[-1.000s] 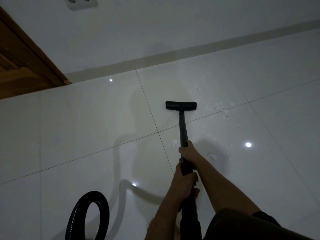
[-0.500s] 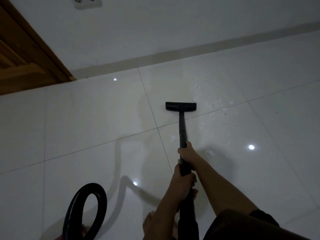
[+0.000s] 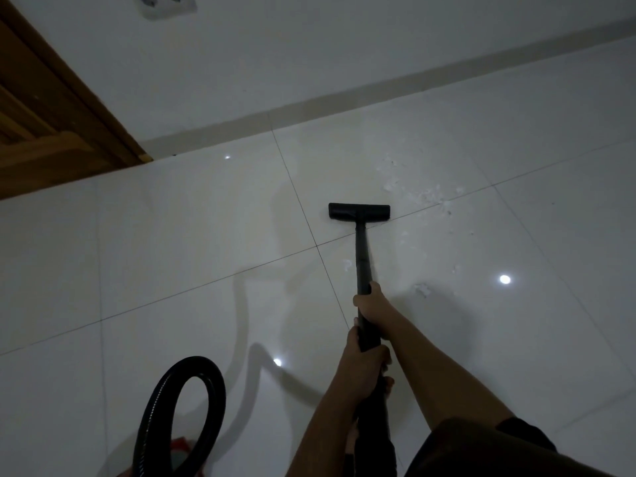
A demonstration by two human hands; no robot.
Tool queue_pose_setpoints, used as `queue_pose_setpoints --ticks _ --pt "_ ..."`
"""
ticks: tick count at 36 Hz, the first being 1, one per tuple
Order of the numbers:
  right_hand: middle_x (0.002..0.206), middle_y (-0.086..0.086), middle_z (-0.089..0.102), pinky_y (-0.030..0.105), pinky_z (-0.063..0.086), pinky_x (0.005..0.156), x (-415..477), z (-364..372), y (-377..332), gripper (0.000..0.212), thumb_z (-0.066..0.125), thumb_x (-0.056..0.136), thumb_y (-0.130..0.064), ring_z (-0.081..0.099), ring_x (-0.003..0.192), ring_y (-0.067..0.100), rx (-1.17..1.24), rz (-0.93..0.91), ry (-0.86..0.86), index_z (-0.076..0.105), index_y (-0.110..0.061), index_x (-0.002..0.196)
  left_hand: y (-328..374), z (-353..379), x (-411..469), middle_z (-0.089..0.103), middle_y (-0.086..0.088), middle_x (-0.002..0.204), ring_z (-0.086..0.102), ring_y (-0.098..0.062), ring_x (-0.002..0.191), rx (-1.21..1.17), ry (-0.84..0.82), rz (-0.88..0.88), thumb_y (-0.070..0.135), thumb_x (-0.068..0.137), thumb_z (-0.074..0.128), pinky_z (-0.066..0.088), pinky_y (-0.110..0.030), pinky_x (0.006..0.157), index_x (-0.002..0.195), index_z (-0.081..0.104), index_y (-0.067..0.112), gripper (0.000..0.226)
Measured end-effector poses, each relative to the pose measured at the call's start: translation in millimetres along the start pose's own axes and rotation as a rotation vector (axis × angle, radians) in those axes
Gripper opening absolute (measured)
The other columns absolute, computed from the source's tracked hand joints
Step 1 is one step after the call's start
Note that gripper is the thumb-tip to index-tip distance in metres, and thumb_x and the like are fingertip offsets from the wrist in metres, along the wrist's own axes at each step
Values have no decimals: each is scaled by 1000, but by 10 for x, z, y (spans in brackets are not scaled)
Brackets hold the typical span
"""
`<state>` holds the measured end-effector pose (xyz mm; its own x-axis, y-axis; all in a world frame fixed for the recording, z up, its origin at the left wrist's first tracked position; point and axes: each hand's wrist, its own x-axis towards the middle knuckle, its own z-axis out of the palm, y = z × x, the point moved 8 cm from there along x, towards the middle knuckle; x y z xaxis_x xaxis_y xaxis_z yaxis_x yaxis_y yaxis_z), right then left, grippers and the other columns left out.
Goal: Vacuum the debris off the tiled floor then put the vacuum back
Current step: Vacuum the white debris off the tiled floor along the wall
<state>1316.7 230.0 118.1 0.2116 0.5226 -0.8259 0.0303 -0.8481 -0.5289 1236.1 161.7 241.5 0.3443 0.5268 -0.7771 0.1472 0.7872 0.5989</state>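
A black vacuum wand (image 3: 362, 259) runs from my hands out to its flat floor head (image 3: 359, 211), which rests on the white tiled floor (image 3: 172, 263) beside a grout line. My right hand (image 3: 370, 302) grips the wand higher up. My left hand (image 3: 364, 364) grips it lower, near my body. White debris (image 3: 421, 194) lies scattered to the right of the head, with more bits (image 3: 422, 290) right of the wand and one fleck (image 3: 347, 265) just left of it.
The black ribbed hose (image 3: 182, 407) loops up at the lower left, over a red and grey piece (image 3: 179, 452) at the bottom edge. A wooden door frame (image 3: 62, 108) stands at the far left. The white wall carries a socket (image 3: 168, 5) and a skirting strip (image 3: 344, 101).
The view has shifted slightly, so the door and socket sit further right. The floor head and both hands hold nearly the same place. The hose loop has drifted a little right.
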Motion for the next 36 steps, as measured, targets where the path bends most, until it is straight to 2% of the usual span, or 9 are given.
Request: queue_pose_setpoints --ticks 5,9,12,14,17,22,26,31,36 --pt "93 10 48 46 54 85 -74 83 57 66 47 92 -10 54 82 28 -5 22 4 16 -24 148 -37 -36 -92 45 -14 82 42 -16 48 3 -30 8 0 88 42 40 -20 40 92 43 29 30" --pt "106 16 48 44 55 82 -147 131 108 65 46 91 -9 53 80 27 1 29 17 17 -21 148 -89 -79 -160 45 -14 82 42 -15 49 1 -54 16 0 89 41 40 -20 40 92 45 28 29" --pt "97 13 48 42 54 78 -201 162 161 66 46 91 -8 53 77 26 18 39 25 16 -22 148 -149 -118 -200 46 -12 78 44 -15 50 2 -53 5 0 89 42 40 -19 41 97 45 27 28" --pt "95 12 47 46 54 84 -237 169 192 67 46 90 -9 53 80 28 14 39 35 16 -22 148 -185 -133 -230 47 -9 74 44 -14 50 11 -52 -4 0 89 43 41 -19 41 103 44 25 29" --pt "98 13 48 50 53 90 -298 170 232 66 46 90 -8 54 86 29 7 36 48 16 -20 148 -212 -144 -288 47 -8 72 45 -14 49 28 -62 1 -1 89 43 41 -19 41 100 44 26 30" --pt "92 9 46 47 55 86 -399 190 307 65 46 91 -8 54 80 27 42 33 60 17 -20 148 -266 -156 -406 47 -9 73 45 -14 50 31 -85 19 -2 89 42 42 -19 41 91 44 27 29" --pt "96 10 48 40 53 78 -497 212 384 62 46 92 -8 52 77 22 30 19 77 18 -14 147 -363 -190 -506 47 -8 71 45 -15 46 43 -96 21 2 91 43 41 -21 41 98 46 24 23" --pt "108 15 47 47 51 91 -600 286 529 63 46 92 -9 52 91 29 18 13 80 17 -14 148 -533 -221 -620 49 -9 74 47 -15 47 40 -103 0 2 91 43 42 -22 42 94 44 28 26" --pt "107 15 47 44 53 85 -719 361 703 65 45 92 -8 53 88 27 18 25 72 15 -15 149 -733 -232 -711 50 -10 74 47 -15 47 50 -83 -9 3 91 43 42 -23 42 98 45 27 25"
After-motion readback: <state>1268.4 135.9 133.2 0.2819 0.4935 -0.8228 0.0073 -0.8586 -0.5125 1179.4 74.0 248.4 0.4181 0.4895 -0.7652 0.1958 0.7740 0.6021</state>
